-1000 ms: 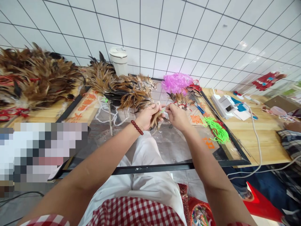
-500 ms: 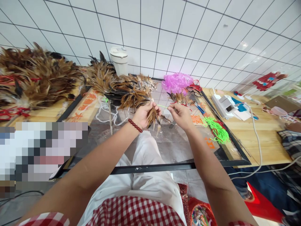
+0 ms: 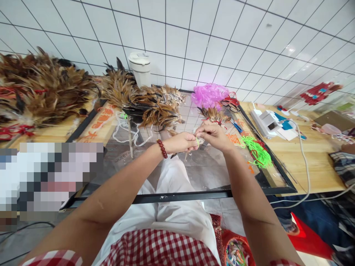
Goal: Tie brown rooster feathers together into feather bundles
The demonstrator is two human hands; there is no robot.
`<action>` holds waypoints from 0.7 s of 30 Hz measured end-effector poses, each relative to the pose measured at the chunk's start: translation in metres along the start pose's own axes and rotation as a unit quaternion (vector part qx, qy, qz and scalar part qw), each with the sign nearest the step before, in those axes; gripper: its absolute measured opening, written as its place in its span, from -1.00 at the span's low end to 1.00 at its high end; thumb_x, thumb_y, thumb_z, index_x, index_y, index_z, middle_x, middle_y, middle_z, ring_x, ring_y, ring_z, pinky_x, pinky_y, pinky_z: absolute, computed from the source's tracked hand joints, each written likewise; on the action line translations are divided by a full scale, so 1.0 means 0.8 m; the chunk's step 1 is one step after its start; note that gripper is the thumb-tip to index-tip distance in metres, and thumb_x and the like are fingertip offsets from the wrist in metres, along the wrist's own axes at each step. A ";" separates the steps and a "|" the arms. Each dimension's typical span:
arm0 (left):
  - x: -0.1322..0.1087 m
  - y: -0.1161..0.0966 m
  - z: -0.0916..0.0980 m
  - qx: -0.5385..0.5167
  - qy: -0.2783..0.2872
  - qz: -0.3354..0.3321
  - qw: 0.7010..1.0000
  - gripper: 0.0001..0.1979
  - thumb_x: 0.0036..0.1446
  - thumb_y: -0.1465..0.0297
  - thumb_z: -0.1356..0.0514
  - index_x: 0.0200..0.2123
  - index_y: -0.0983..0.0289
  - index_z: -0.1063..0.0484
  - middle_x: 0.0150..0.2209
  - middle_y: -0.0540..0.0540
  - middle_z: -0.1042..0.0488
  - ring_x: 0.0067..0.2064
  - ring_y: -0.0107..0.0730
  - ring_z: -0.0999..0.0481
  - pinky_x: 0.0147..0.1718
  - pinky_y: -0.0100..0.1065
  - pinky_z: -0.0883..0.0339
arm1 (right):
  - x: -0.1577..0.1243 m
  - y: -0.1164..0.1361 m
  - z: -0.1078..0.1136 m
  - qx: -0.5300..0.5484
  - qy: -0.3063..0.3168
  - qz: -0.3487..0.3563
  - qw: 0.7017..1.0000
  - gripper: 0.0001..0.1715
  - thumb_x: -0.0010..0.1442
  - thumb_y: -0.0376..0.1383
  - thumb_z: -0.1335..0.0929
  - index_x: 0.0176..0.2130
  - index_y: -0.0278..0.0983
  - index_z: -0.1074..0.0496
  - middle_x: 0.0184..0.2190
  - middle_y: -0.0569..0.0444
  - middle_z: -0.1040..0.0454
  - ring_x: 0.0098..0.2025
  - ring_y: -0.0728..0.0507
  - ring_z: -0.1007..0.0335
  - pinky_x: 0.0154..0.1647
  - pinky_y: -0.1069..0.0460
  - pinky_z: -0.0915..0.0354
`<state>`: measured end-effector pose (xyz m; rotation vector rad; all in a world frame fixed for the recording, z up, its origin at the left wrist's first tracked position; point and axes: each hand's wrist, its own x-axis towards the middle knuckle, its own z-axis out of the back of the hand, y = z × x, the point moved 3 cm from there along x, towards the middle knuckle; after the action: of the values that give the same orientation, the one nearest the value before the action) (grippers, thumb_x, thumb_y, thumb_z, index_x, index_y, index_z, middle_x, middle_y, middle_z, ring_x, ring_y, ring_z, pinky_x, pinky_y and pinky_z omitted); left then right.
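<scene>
Above the glass tabletop (image 3: 205,170) my two hands meet. My left hand (image 3: 184,142), with a beaded bracelet (image 3: 162,148) at the wrist, is closed around a small bunch of feathers that it mostly hides. A bright green cord (image 3: 197,142) crosses the bunch at the fingertips, and pale quill ends (image 3: 201,140) stick out to the right. My right hand (image 3: 212,135) is closed in a pinch at the cord, just right of the left fingers. Beyond the hands lie a pile of brown feathers (image 3: 159,114) and a smaller feather bundle (image 3: 213,115) with red cord.
Green cords (image 3: 259,152) lie on the right beside a blue-handled tool (image 3: 237,126). A pink plastic bag (image 3: 209,95) and a white tumbler (image 3: 140,70) stand at the back. Large feather heaps (image 3: 52,92) fill the left. A power strip (image 3: 263,123) trails a white cable. Another person sits at far right.
My left hand has turned over and moved right, bringing the feathers close to my right hand. The green cord, stretched between the hands before, now lies against the bunch.
</scene>
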<state>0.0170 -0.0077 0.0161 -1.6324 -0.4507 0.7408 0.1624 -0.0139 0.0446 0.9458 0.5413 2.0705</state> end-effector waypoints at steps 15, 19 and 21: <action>0.013 0.005 0.029 -0.091 -0.225 -0.080 0.967 -0.74 0.10 0.34 -0.16 -0.58 0.32 -0.30 -0.65 -0.07 -0.14 -0.65 -0.64 0.00 -0.65 -0.51 0.18 | 0.000 -0.004 -0.017 -0.094 -0.003 -0.051 0.994 -0.76 0.19 -0.26 -0.25 -0.39 -0.29 -0.46 -0.51 0.09 -0.44 -0.44 -0.03 -0.31 -0.36 0.07 -0.18; 0.010 0.002 0.036 0.228 -0.309 -0.182 0.905 -0.78 0.00 0.52 -0.15 -0.66 0.29 -0.32 -0.64 -0.01 -0.22 -0.52 -0.48 -0.17 -0.50 -0.44 0.00 | -0.002 0.013 -0.021 -0.104 0.028 0.017 0.994 -0.77 0.23 -0.26 -0.24 -0.34 -0.27 -0.44 -0.44 0.05 -0.45 -0.35 -0.07 -0.34 -0.27 0.05 -0.21; 0.006 0.001 0.028 0.315 -0.268 -0.212 0.885 -0.81 -0.04 0.55 -0.16 -0.64 0.27 -0.37 -0.62 0.00 -0.27 -0.50 -0.44 -0.20 -0.46 -0.42 -0.02 | -0.001 0.014 -0.018 -0.108 -0.008 0.024 0.994 -0.77 0.24 -0.26 -0.23 -0.35 -0.26 -0.43 -0.43 0.04 -0.44 -0.33 -0.08 -0.33 -0.25 0.04 -0.21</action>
<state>0.0048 0.0113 0.0129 -0.6665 -0.8293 0.8787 0.1465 -0.0222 0.0424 0.8543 0.2810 2.1122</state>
